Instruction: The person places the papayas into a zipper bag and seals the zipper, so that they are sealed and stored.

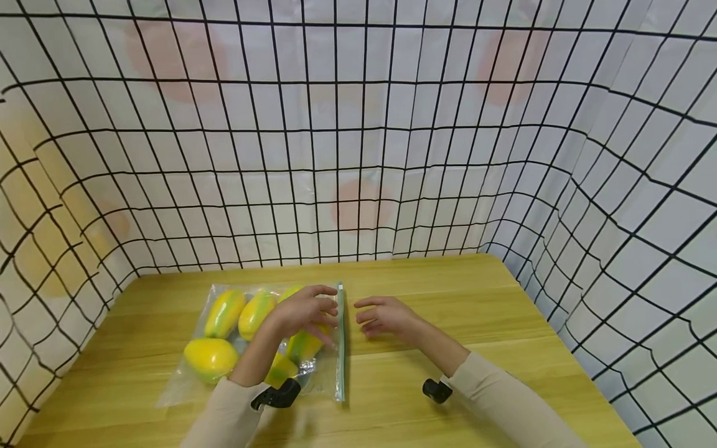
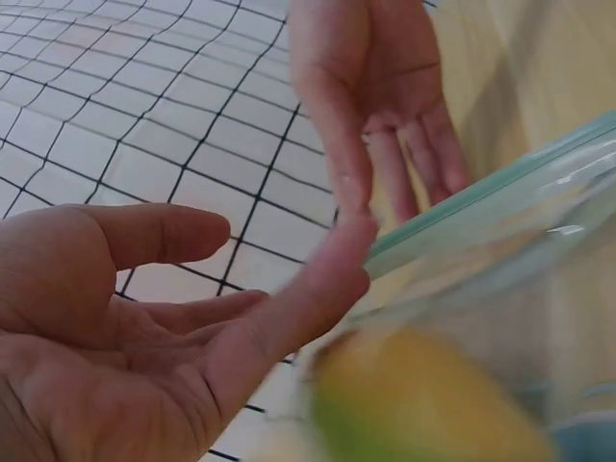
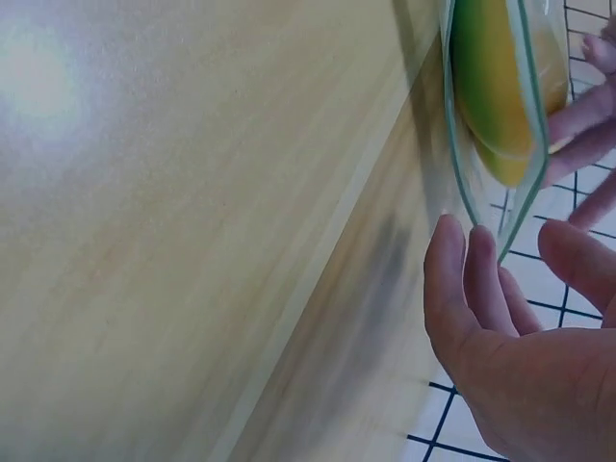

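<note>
A clear zip bag (image 1: pixel 323 376) with a green zip edge lies on the table. Inside it are several yellow-green, mango-like fruits (image 1: pixel 211 358). My left hand (image 1: pixel 307 313) hovers over the bag's right part, its fingers spread loosely toward the zip edge and gripping nothing. Just right of that edge, my right hand (image 1: pixel 388 317) is held with relaxed fingers and nothing in them. From the right wrist, the two green lips (image 3: pixel 527 96) of the bag's mouth stand apart, one fruit (image 3: pixel 486 82) showing behind them; the right fingertips (image 3: pixel 448 231) are close to the mouth's corner.
The wooden table (image 1: pixel 448 292) extends to the right of the bag. Black netting (image 1: pixel 364 130) over a white patterned sheet rises behind the table and along both sides. A black wrist camera (image 1: pixel 277 394) sits on the left wrist, another (image 1: pixel 437 391) on the right.
</note>
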### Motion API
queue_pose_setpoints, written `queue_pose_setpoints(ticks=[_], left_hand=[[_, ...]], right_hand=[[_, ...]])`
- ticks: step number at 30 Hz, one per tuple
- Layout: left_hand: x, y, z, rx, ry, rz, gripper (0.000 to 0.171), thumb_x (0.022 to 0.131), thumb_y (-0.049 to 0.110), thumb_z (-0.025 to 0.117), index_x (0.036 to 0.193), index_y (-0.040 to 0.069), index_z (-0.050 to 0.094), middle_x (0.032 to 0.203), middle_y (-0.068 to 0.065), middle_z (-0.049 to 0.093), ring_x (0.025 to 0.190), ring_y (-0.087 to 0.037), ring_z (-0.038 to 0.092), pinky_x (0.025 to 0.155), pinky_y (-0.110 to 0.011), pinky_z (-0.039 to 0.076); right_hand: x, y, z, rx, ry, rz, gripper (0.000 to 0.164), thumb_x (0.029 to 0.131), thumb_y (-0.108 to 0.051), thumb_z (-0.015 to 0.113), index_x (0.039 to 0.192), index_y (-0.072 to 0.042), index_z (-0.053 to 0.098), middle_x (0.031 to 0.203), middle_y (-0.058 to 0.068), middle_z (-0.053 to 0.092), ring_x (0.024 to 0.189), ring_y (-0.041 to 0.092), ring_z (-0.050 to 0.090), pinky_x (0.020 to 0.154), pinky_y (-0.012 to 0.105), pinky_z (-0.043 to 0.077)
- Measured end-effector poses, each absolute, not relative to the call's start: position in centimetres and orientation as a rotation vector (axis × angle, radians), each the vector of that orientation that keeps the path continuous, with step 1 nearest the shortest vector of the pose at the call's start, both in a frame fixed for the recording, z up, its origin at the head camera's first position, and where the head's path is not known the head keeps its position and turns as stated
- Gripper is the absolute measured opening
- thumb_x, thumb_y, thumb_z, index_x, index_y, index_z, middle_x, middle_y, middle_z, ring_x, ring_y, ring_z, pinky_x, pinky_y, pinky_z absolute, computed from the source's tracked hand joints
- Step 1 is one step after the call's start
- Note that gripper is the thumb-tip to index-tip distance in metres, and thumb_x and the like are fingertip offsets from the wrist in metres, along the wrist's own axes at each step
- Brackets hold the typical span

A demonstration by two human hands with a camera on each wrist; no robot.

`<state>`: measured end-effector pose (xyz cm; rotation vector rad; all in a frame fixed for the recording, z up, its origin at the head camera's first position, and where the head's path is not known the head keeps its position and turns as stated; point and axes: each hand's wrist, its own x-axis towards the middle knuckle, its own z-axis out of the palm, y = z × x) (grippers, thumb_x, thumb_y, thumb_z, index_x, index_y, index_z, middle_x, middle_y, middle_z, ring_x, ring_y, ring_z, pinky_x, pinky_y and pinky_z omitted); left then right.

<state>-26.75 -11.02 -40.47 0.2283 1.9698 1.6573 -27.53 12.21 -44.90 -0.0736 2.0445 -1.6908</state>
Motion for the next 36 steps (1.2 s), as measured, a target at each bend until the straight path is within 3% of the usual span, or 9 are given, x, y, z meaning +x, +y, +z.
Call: queue_pose_setpoints(ticks=[7,13,16,21,28,32,36], left_hand=[[-29.7,-11.2,-38.9,0.208,2.222,1.592,0.052,0.100,0.013,0.059,0.146,-0.005,0.044,0.129,-0.032,0.061,0.109,-0.043,0.068,0.085,-0.043,0.062],[-31.9,-11.1,-39.0,0.198,2.483,1.381,0.049,0.095,0.020,0.070,0.140,0.007,0.059,0.123,-0.022,0.069,0.105,-0.036,0.069,0.094,-0.046,0.058],[-32.7,-10.9,-39.1,0.232,2.587,1.285,0.049,0.092,0.024,0.074,0.138,0.013,0.063,0.130,-0.018,0.067,0.107,-0.033,0.069,0.096,-0.050,0.055],[-34.4,-10.4,-39.8,0.300,2.658,1.284,0.046,0.090,0.021,0.076,0.134,0.013,0.067,0.131,-0.017,0.067,0.116,-0.036,0.065,0.100,-0.052,0.053],[-35.9,-10.2,-41.5,0.267,2.694,1.326,0.037,0.088,0.020,0.078,0.125,0.016,0.073,0.124,-0.016,0.071,0.117,-0.036,0.065,0.098,-0.050,0.055],[-36.1,-10.2,-42.4,0.254,2.707,1.347,0.038,0.086,0.020,0.080,0.123,0.015,0.074,0.121,-0.016,0.073,0.116,-0.035,0.066,0.096,-0.047,0.056],[-36.2,-10.0,-43.1,0.227,2.740,1.329,0.035,0.085,0.016,0.081,0.119,0.011,0.076,0.117,-0.016,0.074,0.112,-0.035,0.067,0.090,-0.043,0.058]], right_hand=[[-28.4,11.5,-45.1,-0.010,2.172,-1.690,0.040,0.098,-0.015,0.065,0.133,0.003,0.062,0.114,0.023,0.069,0.090,0.027,0.071,0.081,0.037,0.062],[-29.5,10.6,-45.0,0.020,2.202,-1.727,0.042,0.097,-0.019,0.068,0.133,0.002,0.063,0.116,0.023,0.070,0.095,0.032,0.071,0.086,0.039,0.062],[-29.9,10.2,-45.0,0.028,2.207,-1.752,0.042,0.097,-0.020,0.068,0.133,0.001,0.063,0.118,0.023,0.070,0.100,0.035,0.071,0.089,0.041,0.061],[-30.8,9.4,-45.5,0.105,2.195,-1.824,0.036,0.097,-0.013,0.066,0.130,0.001,0.066,0.118,0.020,0.071,0.101,0.035,0.071,0.092,0.043,0.060],[-31.6,7.9,-46.3,0.164,2.143,-1.924,0.037,0.099,-0.015,0.065,0.132,0.002,0.064,0.118,0.021,0.070,0.100,0.030,0.069,0.094,0.043,0.059],[-31.9,7.3,-46.6,0.204,2.072,-1.991,0.040,0.099,-0.018,0.066,0.133,0.003,0.063,0.124,0.023,0.068,0.109,0.033,0.068,0.099,0.045,0.056],[-32.2,6.7,-47.1,0.238,2.027,-2.022,0.038,0.098,-0.017,0.068,0.130,0.003,0.064,0.123,0.021,0.070,0.102,0.026,0.070,0.099,0.042,0.056]])
